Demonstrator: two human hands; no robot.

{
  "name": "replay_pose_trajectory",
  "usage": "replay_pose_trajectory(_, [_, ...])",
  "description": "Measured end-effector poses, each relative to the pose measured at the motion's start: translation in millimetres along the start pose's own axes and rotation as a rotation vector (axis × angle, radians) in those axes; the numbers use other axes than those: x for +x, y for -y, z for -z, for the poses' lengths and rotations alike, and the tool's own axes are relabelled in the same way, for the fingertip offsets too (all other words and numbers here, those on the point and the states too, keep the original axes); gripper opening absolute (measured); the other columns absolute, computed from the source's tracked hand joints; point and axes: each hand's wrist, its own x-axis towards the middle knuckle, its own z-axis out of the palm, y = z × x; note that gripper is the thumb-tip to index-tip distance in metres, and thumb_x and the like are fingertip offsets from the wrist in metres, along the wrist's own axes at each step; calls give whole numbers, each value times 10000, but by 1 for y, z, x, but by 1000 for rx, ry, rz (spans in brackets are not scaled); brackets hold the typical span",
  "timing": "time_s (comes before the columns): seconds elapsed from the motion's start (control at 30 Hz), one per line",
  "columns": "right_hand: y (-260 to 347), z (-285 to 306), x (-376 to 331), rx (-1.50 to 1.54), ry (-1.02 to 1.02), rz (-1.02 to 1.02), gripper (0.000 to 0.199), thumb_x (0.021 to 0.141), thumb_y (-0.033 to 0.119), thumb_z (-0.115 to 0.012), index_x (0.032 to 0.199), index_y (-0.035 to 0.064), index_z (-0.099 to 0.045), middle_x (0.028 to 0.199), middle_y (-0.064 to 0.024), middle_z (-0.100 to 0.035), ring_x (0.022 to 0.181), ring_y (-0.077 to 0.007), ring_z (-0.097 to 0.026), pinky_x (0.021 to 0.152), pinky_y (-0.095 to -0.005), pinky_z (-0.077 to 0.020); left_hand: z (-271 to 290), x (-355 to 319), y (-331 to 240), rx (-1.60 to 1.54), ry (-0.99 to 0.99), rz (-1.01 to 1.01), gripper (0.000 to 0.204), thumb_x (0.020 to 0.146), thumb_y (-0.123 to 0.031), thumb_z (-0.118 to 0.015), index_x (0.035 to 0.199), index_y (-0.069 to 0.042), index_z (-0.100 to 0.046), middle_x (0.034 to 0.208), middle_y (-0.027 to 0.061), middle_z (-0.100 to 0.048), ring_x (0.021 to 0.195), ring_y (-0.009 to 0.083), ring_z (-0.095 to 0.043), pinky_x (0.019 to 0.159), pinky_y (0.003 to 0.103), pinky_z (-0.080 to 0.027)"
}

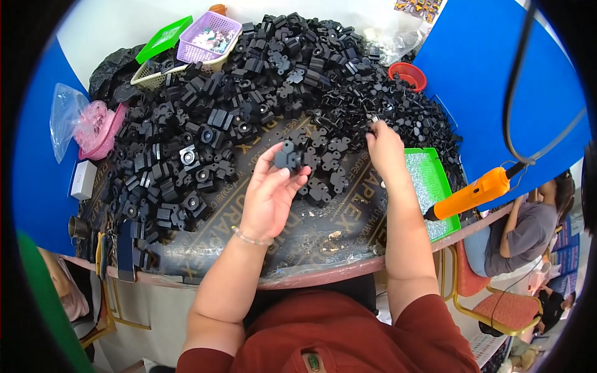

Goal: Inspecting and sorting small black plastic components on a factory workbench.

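My left hand [268, 198], raised over the middle of the table, grips a black plastic part [287, 156] with rounded lobes between thumb and fingers. Farther off and to the right, my right hand [385, 149] has its fingers pinched at the edge of a heap of small black pieces [413, 102]. A tiny pale spot shows at those fingertips; what they hold is too small to name. Between the two hands lies a loose group of flat, lobed black parts [326, 171].
A large heap of black plastic housings [205, 118] covers the far and left table. At right stand a green tray [453, 214] of small shiny pieces, a hanging orange power screwdriver [476, 191] and a red bowl [424, 79]. Baskets [186, 53] stand behind; a person [528, 233] sits right.
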Motion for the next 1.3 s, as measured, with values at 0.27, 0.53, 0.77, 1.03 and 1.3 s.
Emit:
replay_pose_trajectory(0.27, [-23,-21,-1,31,-48,-78,188,846,144,-704,982,34,-637,894,-183,-695,877,-389,-666,788,-470,-528,-1,-4,8,260,52,29,496,929,15,-566,1401,-26,-420,1220,164,-606,1138,269,-617,956,391,-530])
replay_pose_trajectory(0.53, [66,31,-47,931,109,-46,217,834,15,-739,904,50,-537,788,41,-577,692,-24,-536,600,-179,-427,7,-2,11,161,24,34,375,942,-21,-589,1304,-44,-490,1212,107,-605,1090,226,-616,936,372,-526])
replay_pose_trajectory(0.77, [79,31,-60,1339,466,-94,254,847,0,-717,1039,16,-552,959,-49,-651,815,-87,-641,686,-225,-547,8,-3,7,135,48,78,305,989,-115,-560,1280,-60,-487,1252,141,-617,1157,278,-619,917,374,-547])
replay_pose_trajectory(1.03, [80,37,-64,1258,511,-34,204,891,-21,-645,1095,-25,-659,1011,-71,-690,880,-126,-669,788,-264,-550,5,-4,1,67,133,163,331,1043,-185,-471,1342,-45,-459,1271,143,-579,1152,246,-608,945,392,-549])
replay_pose_trajectory(1.3, [84,46,-66,1427,357,65,173,876,-61,-643,1040,-40,-692,1102,-119,-693,1029,-160,-642,917,-304,-516,15,0,3,90,90,177,343,1073,-287,-428,1322,-56,-478,1178,125,-633,1042,259,-661,811,345,-566])
